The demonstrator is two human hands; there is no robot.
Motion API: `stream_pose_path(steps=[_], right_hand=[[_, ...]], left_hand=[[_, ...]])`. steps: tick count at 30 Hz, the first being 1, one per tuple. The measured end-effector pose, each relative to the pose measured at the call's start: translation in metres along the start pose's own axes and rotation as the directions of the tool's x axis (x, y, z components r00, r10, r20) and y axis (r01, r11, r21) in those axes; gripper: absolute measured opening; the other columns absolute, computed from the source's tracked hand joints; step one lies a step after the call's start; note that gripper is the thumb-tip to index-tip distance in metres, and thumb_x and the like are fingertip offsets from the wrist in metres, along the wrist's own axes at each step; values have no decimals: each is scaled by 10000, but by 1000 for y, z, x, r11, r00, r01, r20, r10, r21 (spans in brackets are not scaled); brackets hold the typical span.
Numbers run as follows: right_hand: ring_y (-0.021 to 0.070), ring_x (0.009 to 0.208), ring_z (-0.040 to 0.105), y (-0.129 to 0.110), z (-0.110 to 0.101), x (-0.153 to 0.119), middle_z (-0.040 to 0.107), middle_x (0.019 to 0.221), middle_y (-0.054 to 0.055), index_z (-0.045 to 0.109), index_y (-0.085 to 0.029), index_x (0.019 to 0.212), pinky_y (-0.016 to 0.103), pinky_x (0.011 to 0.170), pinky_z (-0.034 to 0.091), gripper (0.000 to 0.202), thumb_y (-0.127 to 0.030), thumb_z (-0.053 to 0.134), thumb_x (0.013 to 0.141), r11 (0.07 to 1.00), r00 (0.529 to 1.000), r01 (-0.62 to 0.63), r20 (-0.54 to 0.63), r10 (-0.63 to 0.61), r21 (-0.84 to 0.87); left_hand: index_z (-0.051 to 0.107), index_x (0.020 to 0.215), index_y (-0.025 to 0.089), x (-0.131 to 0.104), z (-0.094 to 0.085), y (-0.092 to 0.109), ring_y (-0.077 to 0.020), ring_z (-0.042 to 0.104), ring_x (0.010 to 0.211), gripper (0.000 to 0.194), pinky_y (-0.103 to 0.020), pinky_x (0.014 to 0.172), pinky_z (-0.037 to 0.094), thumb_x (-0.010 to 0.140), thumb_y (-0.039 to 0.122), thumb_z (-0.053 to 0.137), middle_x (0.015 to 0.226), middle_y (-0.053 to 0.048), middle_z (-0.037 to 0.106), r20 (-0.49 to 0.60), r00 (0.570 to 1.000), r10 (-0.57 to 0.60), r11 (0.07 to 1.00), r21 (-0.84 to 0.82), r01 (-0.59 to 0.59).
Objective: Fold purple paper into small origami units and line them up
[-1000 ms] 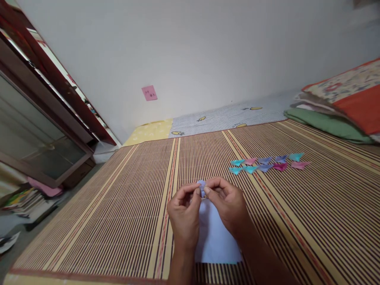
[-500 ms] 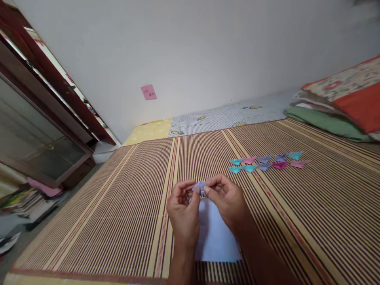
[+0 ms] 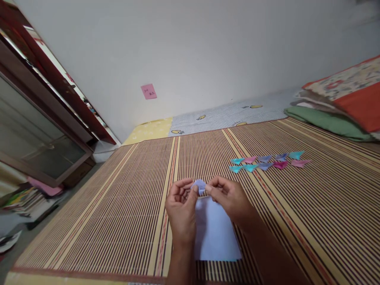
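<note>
A small lavender folded paper (image 3: 200, 185) is held up between my two hands. My left hand (image 3: 181, 206) pinches it with the thumb on its near face. At its right corner, my right hand (image 3: 229, 198) grips it between thumb and forefinger. Beneath and nearer to me lies a pale lavender sheet of paper (image 3: 218, 233) on the striped mat, with a thin turquoise edge showing under it. Off to the right sit two rows of small folded paper pieces (image 3: 265, 166) in turquoise, pink, violet and magenta.
The striped mat (image 3: 118, 206) covers the bed up to the patterned sheet (image 3: 208, 118) along the wall. Pillows and a folded green cloth (image 3: 323, 123) are stacked at the right. A pink note (image 3: 149, 91) is stuck to the wall. A glass-panelled door (image 3: 38, 134) stands at left.
The fingers have shifted on the small folded paper. My right thumb has moved slightly right, toward its corner, and more of the paper's face shows.
</note>
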State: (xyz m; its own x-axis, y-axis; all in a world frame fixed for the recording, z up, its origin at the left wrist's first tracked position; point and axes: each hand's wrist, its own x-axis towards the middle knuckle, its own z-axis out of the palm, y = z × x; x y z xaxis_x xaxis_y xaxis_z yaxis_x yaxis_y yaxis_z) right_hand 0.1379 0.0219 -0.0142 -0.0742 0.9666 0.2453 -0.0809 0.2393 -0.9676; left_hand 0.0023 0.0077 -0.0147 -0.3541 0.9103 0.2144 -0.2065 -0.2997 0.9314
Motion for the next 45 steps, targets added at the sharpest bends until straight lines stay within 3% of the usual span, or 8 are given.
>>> stream_pose_path(steps=[5,16,20,25,30,36,45], right_hand=[[112,540,462,2,7,-2,516,590,-53,635,-191,709,245,521,379,198,-303,662,870,1000,999,4,-38,-5,-17],[109,570,492,3,7,-3,529,632,-51,666,-178,784,242,547,397,160,-306,660,880,999,999,-39,-8,39,37],[127,609,544,1,2,-2,523,645,-47,659,-183,820,253,582,435,157,-324,655,889,999,999,-19,41,18,31],[149,680,589,-5,-1,-4,618,782,-7,642,-200,963,269,613,466,113,-279,664,886,990,994,82,-67,-90,-111],[148,735,617,-8,1,-6,645,882,15,661,-205,916,278,669,493,74,-160,610,890,946,972,221,-22,-233,-239],[151,713,654,-7,0,-7,670,775,-6,664,-208,899,271,662,514,45,-191,625,913,982,988,152,-6,-154,-114],[136,669,657,-4,-2,-3,678,728,-4,676,-193,918,265,646,542,56,-221,667,870,984,998,54,-20,-51,172]], left_hand=[[705,957,170,-2,3,1,-135,708,773,229,-213,696,560,774,216,833,850,-21,732,-10,1000,-1,999,33,1],[712,943,173,-4,5,6,-134,696,770,196,-213,689,558,789,228,821,853,-23,734,-30,998,48,994,99,-45],[710,945,169,-2,3,5,-129,697,758,210,-214,694,558,784,235,828,839,-19,734,-2,1000,-15,999,40,15],[689,918,171,1,0,4,-91,643,660,205,-185,635,529,786,231,833,787,9,702,-8,1000,-8,1000,-22,8],[718,954,185,1,-3,6,-96,653,688,162,-197,666,542,818,220,799,831,3,711,79,997,-8,1000,14,6],[735,866,181,2,-4,12,-104,658,718,88,-201,696,539,806,167,797,802,5,703,271,960,-77,997,6,78],[756,902,224,1,-11,13,-148,649,853,159,-254,768,516,885,77,700,909,-9,666,362,915,180,966,109,-233]])
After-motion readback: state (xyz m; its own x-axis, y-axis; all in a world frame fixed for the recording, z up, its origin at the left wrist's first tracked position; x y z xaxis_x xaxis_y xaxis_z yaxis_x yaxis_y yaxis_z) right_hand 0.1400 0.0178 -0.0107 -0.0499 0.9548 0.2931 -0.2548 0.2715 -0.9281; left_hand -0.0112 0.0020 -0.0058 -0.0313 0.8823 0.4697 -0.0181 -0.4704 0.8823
